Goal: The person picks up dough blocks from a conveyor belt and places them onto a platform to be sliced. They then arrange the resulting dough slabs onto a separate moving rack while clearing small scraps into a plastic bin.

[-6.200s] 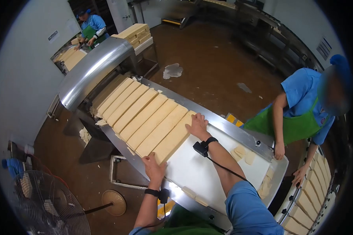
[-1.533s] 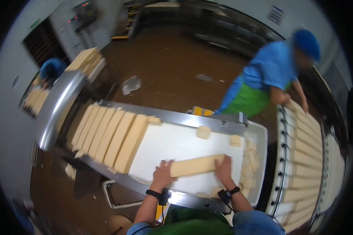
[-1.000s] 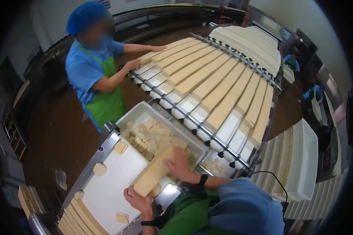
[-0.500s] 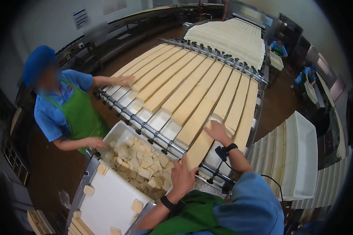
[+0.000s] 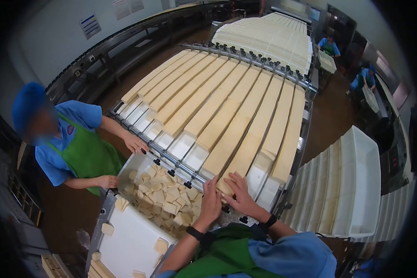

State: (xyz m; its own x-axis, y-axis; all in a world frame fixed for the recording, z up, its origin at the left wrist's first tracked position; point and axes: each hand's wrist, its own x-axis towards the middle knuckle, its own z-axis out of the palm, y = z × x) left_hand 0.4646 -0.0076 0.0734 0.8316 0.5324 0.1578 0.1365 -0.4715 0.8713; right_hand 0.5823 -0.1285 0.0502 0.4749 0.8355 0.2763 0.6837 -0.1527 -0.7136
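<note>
Both my hands are at the near end of a long pale-yellow strip (image 5: pixel 236 164), which lies in a lane of the metal-framed table. My left hand (image 5: pixel 211 201) presses against the end's left side, fingers pointing up. From the right, my right hand (image 5: pixel 238 192) wraps its fingers over the same end, so the tip is mostly hidden between them. Several similar strips (image 5: pixel 194 104) lie side by side in the other lanes, their near ends uneven. A white bin (image 5: pixel 133 163) full of cut pale pieces (image 5: pixel 169 197) stands below the table's front bar, left of my left hand.
A co-worker (image 5: pixel 78 143) stands at the left, one hand at the front bar (image 5: pixel 171 163). A white board (image 5: pixel 129 234) with loose pieces lies at the lower left. Stacked white trays (image 5: pixel 356 185) stand at the right. Two people (image 5: pixel 329 48) work farther back.
My right hand has slid back along the strip to its near end, beside my left hand. The co-worker's hand has moved from the strips to the front bar.
</note>
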